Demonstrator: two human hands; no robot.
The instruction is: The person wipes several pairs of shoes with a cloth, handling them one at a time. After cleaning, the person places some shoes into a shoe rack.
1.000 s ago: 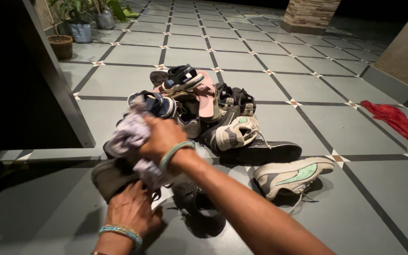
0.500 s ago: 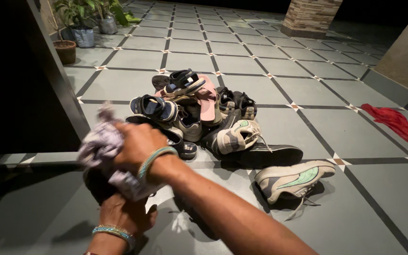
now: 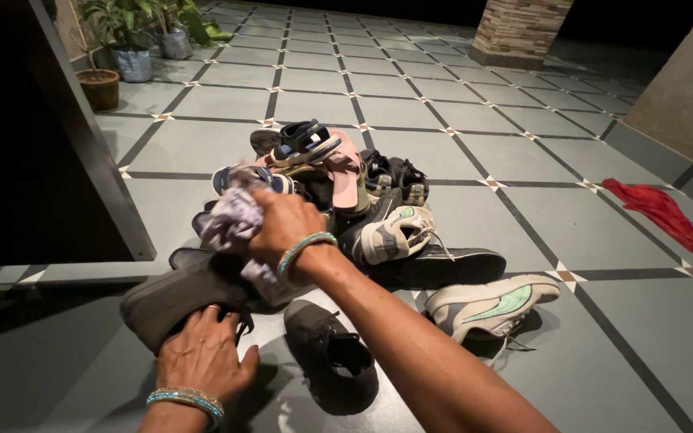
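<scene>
My left hand (image 3: 200,353) grips a dark shoe (image 3: 172,298) held tilted just above the tiled floor. A pale crumpled cloth (image 3: 233,224) is bunched in my right hand (image 3: 282,223), which presses it against the upper part of that shoe. Both wrists wear turquoise bangles. A second dark shoe (image 3: 332,359) lies on the floor right below my right forearm.
A heap of sandals, a pink slipper (image 3: 346,170) and sneakers (image 3: 395,232) lies just beyond my hands. A cream and green sneaker (image 3: 491,306) sits to the right. A red cloth (image 3: 663,212) lies far right. Potted plants (image 3: 99,80) stand at the back left, beside a dark post (image 3: 90,136).
My right hand has swept the cloth from the shoe's left end back to the right. The dark shoe is now raised and more in view in my left hand.
</scene>
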